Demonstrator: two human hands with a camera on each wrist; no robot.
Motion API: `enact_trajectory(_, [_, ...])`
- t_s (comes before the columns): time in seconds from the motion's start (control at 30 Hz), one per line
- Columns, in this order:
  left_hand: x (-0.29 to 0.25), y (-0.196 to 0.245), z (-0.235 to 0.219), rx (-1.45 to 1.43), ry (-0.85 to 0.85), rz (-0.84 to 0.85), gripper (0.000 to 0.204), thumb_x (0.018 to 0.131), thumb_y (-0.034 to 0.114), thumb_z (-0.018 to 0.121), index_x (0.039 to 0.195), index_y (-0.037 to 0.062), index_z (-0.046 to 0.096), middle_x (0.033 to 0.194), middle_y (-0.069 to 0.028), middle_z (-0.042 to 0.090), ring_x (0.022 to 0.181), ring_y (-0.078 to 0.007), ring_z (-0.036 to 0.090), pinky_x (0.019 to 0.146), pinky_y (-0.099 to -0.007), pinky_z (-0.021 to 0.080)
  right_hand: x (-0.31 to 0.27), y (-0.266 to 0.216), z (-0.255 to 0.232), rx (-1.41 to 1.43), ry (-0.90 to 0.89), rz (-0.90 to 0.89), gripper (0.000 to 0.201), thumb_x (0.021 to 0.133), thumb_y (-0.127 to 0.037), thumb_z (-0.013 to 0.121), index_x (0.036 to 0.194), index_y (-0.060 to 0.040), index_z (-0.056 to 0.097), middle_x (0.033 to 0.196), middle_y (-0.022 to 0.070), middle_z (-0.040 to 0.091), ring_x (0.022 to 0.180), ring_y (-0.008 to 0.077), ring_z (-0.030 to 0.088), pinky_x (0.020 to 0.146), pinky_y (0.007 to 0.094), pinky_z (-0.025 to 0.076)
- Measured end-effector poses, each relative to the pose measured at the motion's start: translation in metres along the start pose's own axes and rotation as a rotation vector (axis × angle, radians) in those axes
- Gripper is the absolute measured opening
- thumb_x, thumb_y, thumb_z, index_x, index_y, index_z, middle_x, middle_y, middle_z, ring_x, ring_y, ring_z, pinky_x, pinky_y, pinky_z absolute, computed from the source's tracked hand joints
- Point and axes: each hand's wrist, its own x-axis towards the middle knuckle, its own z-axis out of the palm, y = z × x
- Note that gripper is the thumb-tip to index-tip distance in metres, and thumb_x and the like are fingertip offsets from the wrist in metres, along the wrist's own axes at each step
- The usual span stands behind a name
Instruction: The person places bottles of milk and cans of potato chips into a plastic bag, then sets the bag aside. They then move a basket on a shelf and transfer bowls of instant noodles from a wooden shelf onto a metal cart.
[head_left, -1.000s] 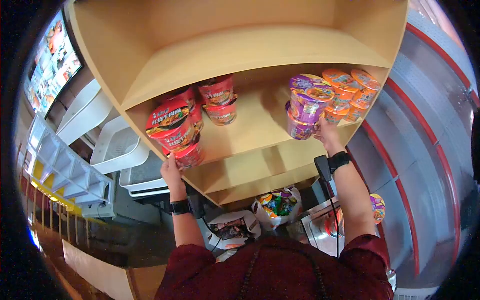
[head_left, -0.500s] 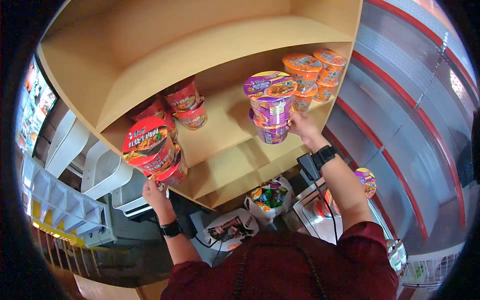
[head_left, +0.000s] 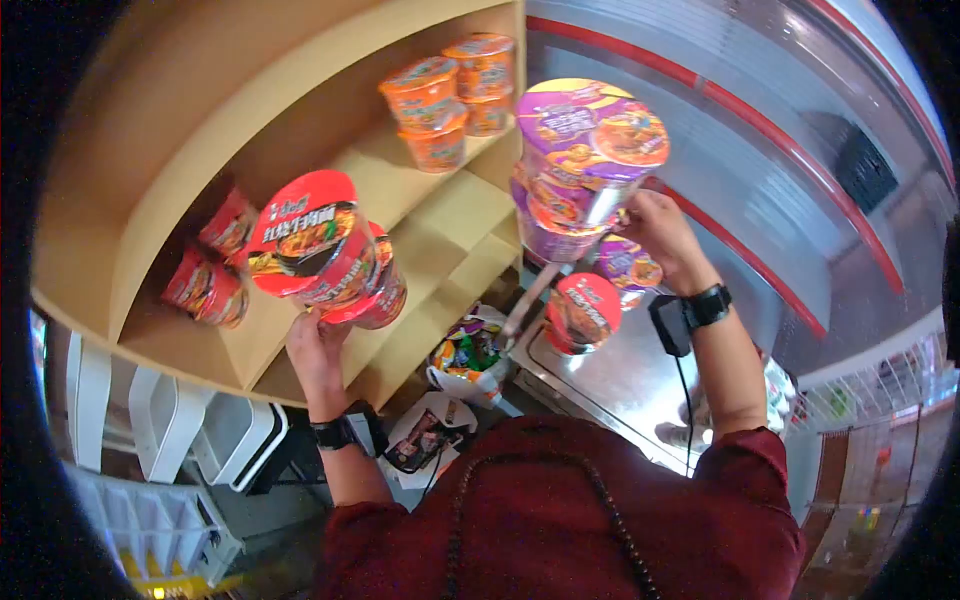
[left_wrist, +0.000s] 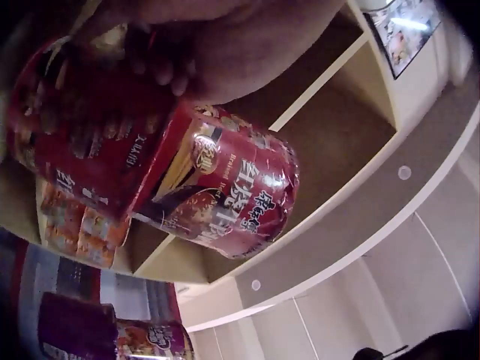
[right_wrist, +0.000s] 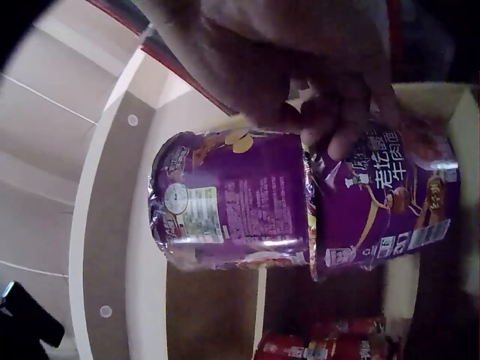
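Note:
My left hand (head_left: 315,355) grips a stack of two red instant noodle cups (head_left: 320,240) from below, at the lower cup. Both cups tilt, held in front of the wooden shelf (head_left: 460,215). In the left wrist view the fingers curl over the lower cup, and the upper red cup (left_wrist: 247,187) shows its printed side. My right hand (head_left: 665,235) holds a stack of two purple instant noodle cups (head_left: 590,150), out past the shelf's right end. Its fingertips curl at the seam between the purple cups (right_wrist: 232,202) in the right wrist view.
Orange noodle cups (head_left: 425,110) stand stacked on the shelf, and more red cups (head_left: 205,285) sit at its left. Below the right hand, a red-lidded cup (head_left: 583,310) and a purple-lidded cup (head_left: 628,268) are by a metal surface (head_left: 620,385). Filled bags (head_left: 470,355) lie beneath.
The head view has swung right. Both hands have drawn their stacks outward from the shelf; the purple stack has moved right, away from beside the orange cups.

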Motion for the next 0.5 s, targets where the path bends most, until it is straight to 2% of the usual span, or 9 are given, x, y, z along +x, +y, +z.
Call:
enact_trajectory(0.07, [-0.009,-0.003,0.044,-0.054,-0.098,-0.091,0.009,0.081,0.013,0.050,0.086,0.0055,0.052,0.076,-0.0037,0.053,0.072,-0.0138,0.053,0.067,-0.0346,0.048,-0.037,-0.014,-0.036,-0.011,0.138,-0.061,0.019,0.084,-0.019,0.046,0.080,-0.0024,0.053,0.070,0.0009,0.049,0.066,0.0104,0.050,0.066,0.0256,0.045])
enact_trajectory(0.1, [-0.014,-0.010,0.062,-0.056,-0.122,-0.105,0.009,0.081,0.013,0.050,0.086,0.0055,0.052,0.076,-0.0037,0.053,0.072,-0.0138,0.053,0.067,-0.0346,0.048,-0.059,-0.027,-0.044,-0.026,0.218,-0.056,0.019,0.084,-0.020,0.046,0.082,-0.0026,0.053,0.070,0.0002,0.049,0.067,0.0096,0.049,0.065,0.0246,0.044])
enact_trajectory(0.17, [-0.022,-0.023,0.091,0.008,-0.283,-0.075,0.015,0.081,0.012,0.050,0.092,0.0030,0.051,0.078,-0.0055,0.054,0.075,-0.0159,0.054,0.068,-0.0367,0.049,-0.086,-0.032,-0.085,-0.093,0.323,-0.059,0.018,0.084,-0.019,0.045,0.080,-0.0028,0.053,0.069,-0.0002,0.049,0.066,0.0098,0.050,0.066,0.0246,0.044])
enact_trajectory(0.23, [-0.034,-0.041,0.116,0.022,-0.291,-0.144,0.014,0.081,0.010,0.049,0.091,0.0014,0.052,0.077,-0.0057,0.054,0.074,-0.0161,0.054,0.070,-0.0365,0.048,-0.119,-0.032,-0.130,-0.186,0.385,-0.050,0.018,0.084,-0.018,0.044,0.080,-0.0031,0.052,0.069,-0.0004,0.049,0.065,0.0102,0.050,0.067,0.0253,0.045])
enact_trajectory(0.3, [-0.052,-0.055,0.145,-0.191,-0.551,-0.214,0.013,0.081,0.008,0.050,0.091,0.0003,0.053,0.080,-0.0064,0.056,0.076,-0.0160,0.054,0.070,-0.0357,0.048,-0.146,-0.023,-0.153,-0.280,0.438,-0.042,0.017,0.084,-0.018,0.044,0.079,-0.0035,0.052,0.068,-0.0006,0.049,0.065,0.0106,0.051,0.067,0.0261,0.046])
enact_trajectory(0.37, [-0.073,-0.070,0.172,-0.219,-0.605,-0.237,0.015,0.081,0.008,0.051,0.093,0.0000,0.054,0.084,-0.0066,0.057,0.079,-0.0163,0.055,0.070,-0.0342,0.047,-0.170,-0.009,-0.170,-0.092,0.581,-0.042,0.016,0.083,-0.017,0.044,0.078,-0.0038,0.050,0.067,-0.0001,0.049,0.063,0.0116,0.053,0.068,0.0287,0.048])
enact_trajectory(0.4, [-0.084,-0.077,0.182,-0.276,-0.637,-0.361,0.017,0.081,0.009,0.051,0.095,0.0003,0.054,0.087,-0.0061,0.057,0.080,-0.0159,0.055,0.072,-0.0329,0.046,-0.182,-0.003,-0.184,-0.174,0.581,-0.005,0.015,0.083,-0.018,0.045,0.078,-0.0041,0.048,0.067,0.0004,0.049,0.062,0.0120,0.053,0.068,0.0303,0.049])
enact_trajectory(0.43, [-0.095,-0.084,0.192,-0.332,-0.666,-0.485,0.019,0.081,0.009,0.052,0.098,0.0006,0.054,0.089,-0.0056,0.058,0.082,-0.0155,0.055,0.073,-0.0315,0.046,-0.186,0.022,-0.212,-0.147,0.577,-0.086,0.015,0.083,-0.017,0.045,0.080,-0.0032,0.049,0.069,0.0008,0.049,0.065,0.0119,0.054,0.070,0.0292,0.048])
enact_trajectory(0.5, [-0.114,-0.094,0.213,-0.287,-0.749,-0.499,0.020,0.082,0.009,0.051,0.100,0.0010,0.053,0.089,-0.0043,0.057,0.082,-0.0141,0.055,0.073,-0.0295,0.045,-0.193,0.030,-0.213,-0.076,0.656,-0.041,0.016,0.083,-0.018,0.045,0.081,-0.0027,0.050,0.071,0.0010,0.050,0.066,0.0109,0.052,0.067,0.0258,0.047])
